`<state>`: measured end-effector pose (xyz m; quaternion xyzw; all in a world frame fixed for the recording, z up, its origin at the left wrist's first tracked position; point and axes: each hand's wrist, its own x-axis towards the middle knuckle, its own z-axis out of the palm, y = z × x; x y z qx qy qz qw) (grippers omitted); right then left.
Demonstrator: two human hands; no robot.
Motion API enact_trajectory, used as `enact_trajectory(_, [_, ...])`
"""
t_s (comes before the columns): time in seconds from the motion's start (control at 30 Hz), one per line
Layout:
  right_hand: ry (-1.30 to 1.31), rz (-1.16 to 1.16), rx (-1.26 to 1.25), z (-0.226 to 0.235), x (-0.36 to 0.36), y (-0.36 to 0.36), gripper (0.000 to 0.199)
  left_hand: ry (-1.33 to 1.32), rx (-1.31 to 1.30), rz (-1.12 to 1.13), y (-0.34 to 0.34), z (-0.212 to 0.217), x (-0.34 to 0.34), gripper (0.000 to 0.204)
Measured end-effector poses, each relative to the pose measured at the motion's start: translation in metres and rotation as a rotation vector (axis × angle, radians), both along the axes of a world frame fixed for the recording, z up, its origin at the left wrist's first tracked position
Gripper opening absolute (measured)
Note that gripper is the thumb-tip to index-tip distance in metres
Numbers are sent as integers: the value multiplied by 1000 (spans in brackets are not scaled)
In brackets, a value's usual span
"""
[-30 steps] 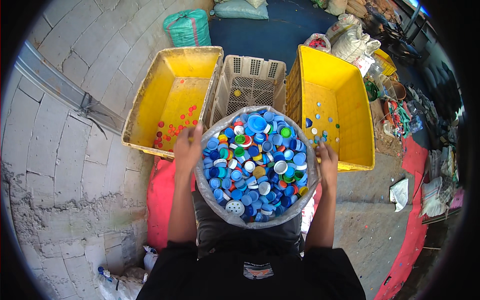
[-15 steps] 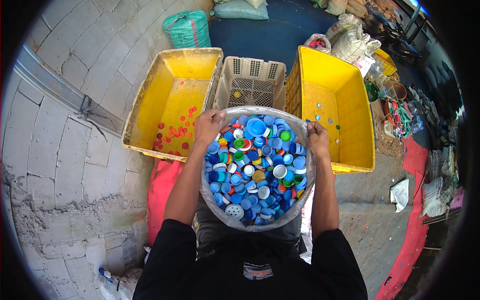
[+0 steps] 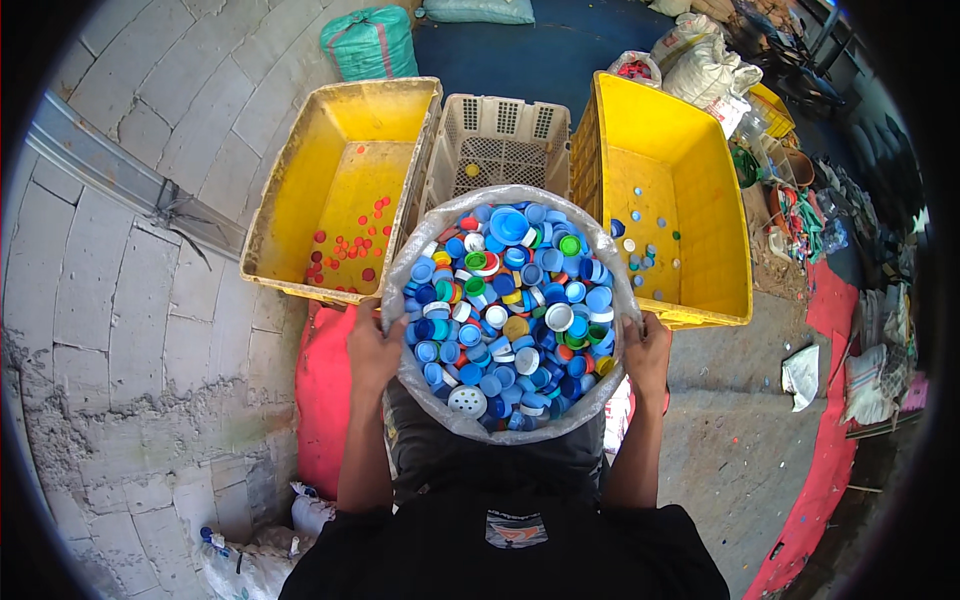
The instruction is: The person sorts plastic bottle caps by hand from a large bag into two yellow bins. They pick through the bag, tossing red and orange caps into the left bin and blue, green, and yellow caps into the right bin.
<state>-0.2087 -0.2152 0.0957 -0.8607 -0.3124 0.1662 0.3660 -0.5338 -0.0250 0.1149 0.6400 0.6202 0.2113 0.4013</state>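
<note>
Where crates stand, bag sits near.

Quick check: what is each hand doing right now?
Left hand: closed on the left rim of the clear sack of bottle caps.
Right hand: closed on its right rim.

We take the sack of bottle caps as landmark. Our left hand sits on its left rim, our right hand on its right rim. Directly beyond the sack stands a slotted crate, one cap on its floor. Left of the sack and beside that crate lies a tub with caps scattered in its near end. Right of the sack lies a second tub, with loose caps inside. Far beyond the sack, past the left tub, a tied bag rests on the ground. A block wall runs left of the sack.
</note>
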Motion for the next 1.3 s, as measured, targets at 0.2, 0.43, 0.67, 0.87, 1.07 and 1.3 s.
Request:
enact_trajectory(0.2, [-159, -153, 199, 13, -13, 0, 22, 142, 421, 82, -8, -2, -3, 56])
enact_trajectory(0.43, [-268, 127, -2, 32, -39, -12, 39, 16, 672, -242, -48, 18, 43, 31])
enact_trajectory(0.67, [-260, 115, -156, 27, -43, -6, 46, 23, 609, -369, -64, 10, 59, 25])
enact_trajectory(0.87, [-148, 80, -60, 26, -38, -4, 43, 124, 557, -449, -68, 6, 59, 29])
enact_trajectory(1.07, [-138, -14, 187, 29, -38, -8, 37, 133, 574, -530, -69, 7, 57, 28])
enact_trajectory(1.3, [687, -66, 765, 37, -39, -23, 33, 205, 522, -505, -96, 16, 48, 33])
